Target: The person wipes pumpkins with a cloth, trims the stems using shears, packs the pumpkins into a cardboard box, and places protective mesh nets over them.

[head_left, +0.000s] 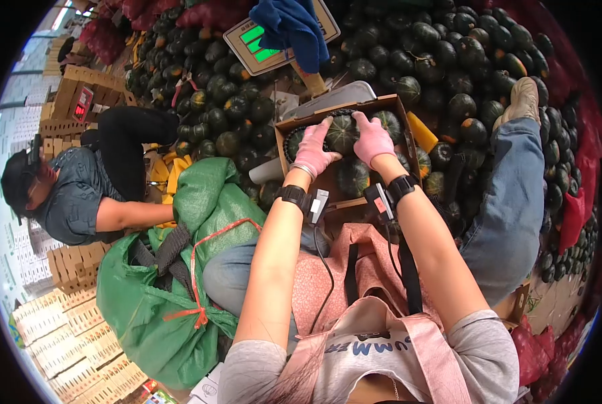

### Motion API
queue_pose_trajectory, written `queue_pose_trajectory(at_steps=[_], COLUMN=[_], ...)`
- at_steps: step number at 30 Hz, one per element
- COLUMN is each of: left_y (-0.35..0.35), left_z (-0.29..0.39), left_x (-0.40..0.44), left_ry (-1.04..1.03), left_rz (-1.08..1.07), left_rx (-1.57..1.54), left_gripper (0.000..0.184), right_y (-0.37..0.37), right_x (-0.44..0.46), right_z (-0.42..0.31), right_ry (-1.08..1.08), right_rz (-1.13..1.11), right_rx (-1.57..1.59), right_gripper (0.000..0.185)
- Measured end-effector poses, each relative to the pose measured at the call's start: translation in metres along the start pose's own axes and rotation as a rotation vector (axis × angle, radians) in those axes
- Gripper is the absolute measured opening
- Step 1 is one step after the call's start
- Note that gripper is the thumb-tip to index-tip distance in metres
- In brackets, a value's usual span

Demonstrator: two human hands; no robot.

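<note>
A cardboard box [348, 204] holding several dark green squashes sits before me on a scale. My left hand [314, 149], in a pink glove, grips the left side of a striped green squash [341, 135] at the box's far side. My right hand [374, 140], gloved likewise, holds the same squash from the right, thumb and fingers against its skin. Dark netting [293, 143] lines the box's left side beside my left hand. Another squash [353, 180] lies nearer me in the box. The undersides of my fingers are partly hidden.
A scale display [252, 50] with a blue cloth [291, 30] stands behind the box. Heaped squashes [449, 67] surround it. At left are a green woven bag [139, 296] with dark foam nets [173, 252], a co-worker [79, 195] and stacked cartons [79, 330].
</note>
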State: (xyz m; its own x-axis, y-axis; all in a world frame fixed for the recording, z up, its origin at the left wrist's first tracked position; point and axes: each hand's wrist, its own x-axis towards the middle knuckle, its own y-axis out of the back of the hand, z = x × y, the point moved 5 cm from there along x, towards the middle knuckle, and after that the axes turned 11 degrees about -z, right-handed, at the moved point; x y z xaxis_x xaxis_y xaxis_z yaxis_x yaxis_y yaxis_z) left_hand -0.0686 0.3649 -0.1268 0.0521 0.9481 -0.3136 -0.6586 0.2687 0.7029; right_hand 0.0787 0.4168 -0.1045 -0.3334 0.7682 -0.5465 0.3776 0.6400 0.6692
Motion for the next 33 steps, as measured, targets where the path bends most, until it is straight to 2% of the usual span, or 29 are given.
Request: queue_pose_trajectory(at_steps=[4, 9, 16, 19, 22, 23, 24, 26, 28, 29, 31, 32, 33], left_y=[0.004, 0.003, -0.001, -0.002, -0.002, -0.001, -0.001, -0.006, 0.000, 0.006, 0.015, 0.018, 0.024], left_z=[-0.002, -0.007, -0.016, -0.022, -0.024, -0.023, -0.022, -0.018, 0.010, 0.032, 0.069, 0.087, 0.105], left_x=[0.004, 0.006, 0.004, 0.005, 0.006, 0.005, 0.004, -0.002, -0.017, -0.021, -0.026, -0.028, -0.030], left_ry=[0.064, -0.010, -0.070, -0.124, -0.146, -0.170, -0.191, -0.265, -0.306, -0.373, -0.488, -0.565, -0.587], left_rz=[-0.038, -0.036, -0.017, -0.009, -0.016, 0.010, 0.035, 0.092, 0.097, 0.086, 0.045, 0.012, -0.023], left_rx=[-0.045, -0.094, -0.165, -0.195, -0.235, -0.241, -0.247, -0.497, -0.780, -0.700, -0.532, -0.635, -0.512], left_gripper=[0.098, 0.101, 0.101, 0.101, 0.102, 0.103, 0.104, 0.113, 0.117, 0.118, 0.118, 0.104, 0.094], right_y=[0.000, -0.003, -0.011, -0.010, -0.010, -0.012, -0.011, -0.003, 0.005, 0.008, 0.023, 0.029, 0.034], right_x=[0.009, 0.014, 0.021, 0.018, 0.018, 0.023, 0.017, 0.008, -0.011, -0.012, -0.025, -0.022, -0.018], right_z=[0.007, 0.014, 0.027, 0.032, 0.038, 0.042, 0.040, 0.037, 0.038, 0.043, 0.033, 0.035, 0.037], right_ry=[0.012, 0.029, 0.139, 0.299, 0.383, 0.361, 0.415, 0.528, 0.319, 0.368, 0.426, 0.462, 0.505], right_rz=[-0.029, -0.048, -0.006, 0.042, 0.063, 0.023, 0.029, 0.042, -0.218, -0.267, -0.180, -0.117, -0.246], right_rx=[0.090, 0.120, 0.170, 0.241, 0.256, 0.221, 0.301, 0.462, 1.108, 1.192, 1.291, 1.312, 1.484], right_gripper=[0.062, 0.062, 0.063, 0.062, 0.061, 0.066, 0.070, 0.079, 0.104, 0.107, 0.097, 0.091, 0.074])
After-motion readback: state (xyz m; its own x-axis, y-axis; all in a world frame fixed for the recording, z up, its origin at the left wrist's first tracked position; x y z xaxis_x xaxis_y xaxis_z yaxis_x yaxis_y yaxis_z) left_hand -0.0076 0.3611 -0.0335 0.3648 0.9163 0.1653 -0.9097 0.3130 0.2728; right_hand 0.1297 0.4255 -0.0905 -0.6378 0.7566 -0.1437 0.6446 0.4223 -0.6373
